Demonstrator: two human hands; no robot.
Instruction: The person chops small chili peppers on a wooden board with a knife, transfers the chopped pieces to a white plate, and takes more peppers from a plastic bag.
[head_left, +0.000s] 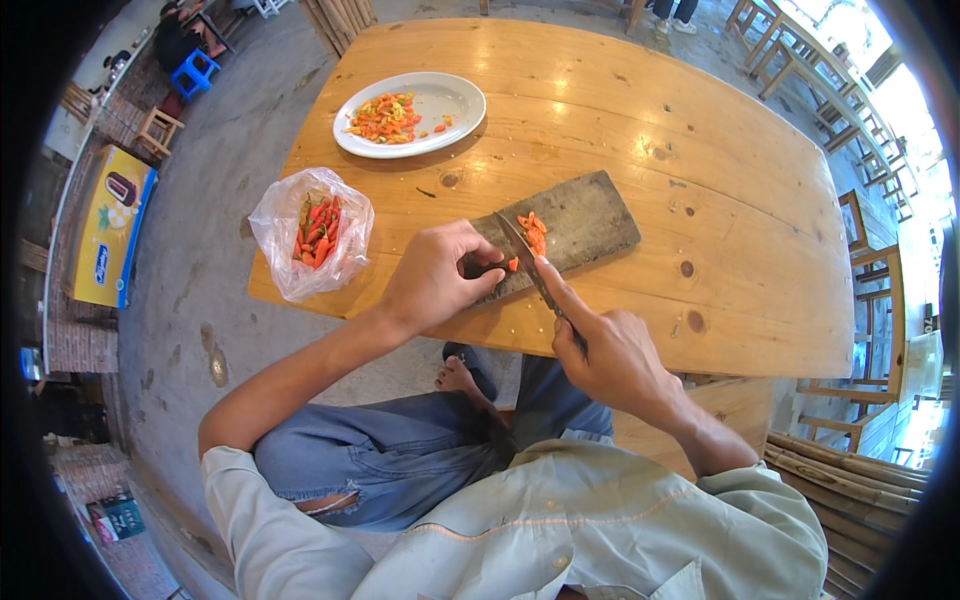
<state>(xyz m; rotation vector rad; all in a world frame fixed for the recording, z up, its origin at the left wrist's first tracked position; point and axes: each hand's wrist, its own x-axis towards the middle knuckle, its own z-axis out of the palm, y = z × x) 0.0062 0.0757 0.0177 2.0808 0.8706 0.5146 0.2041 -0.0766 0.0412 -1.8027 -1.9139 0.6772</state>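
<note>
A dark, worn cutting board lies at a slant near the table's front edge. Over its left part, my left hand pinches a small piece of red chili between thumb and fingers. The handle of a knife is in my right hand, index finger along the blade, whose edge is just right of that piece. Sliced red chili lies right of the blade. A clear plastic bag of whole red chilies stands open at the left. Farther back, a white oval plate holds chopped orange and yellow chilies.
The wooden table carries scattered seeds and a dark stem bit. My legs are under its front edge. A blue stool and a seated person are at the upper left; wooden stools and tables stand at the right.
</note>
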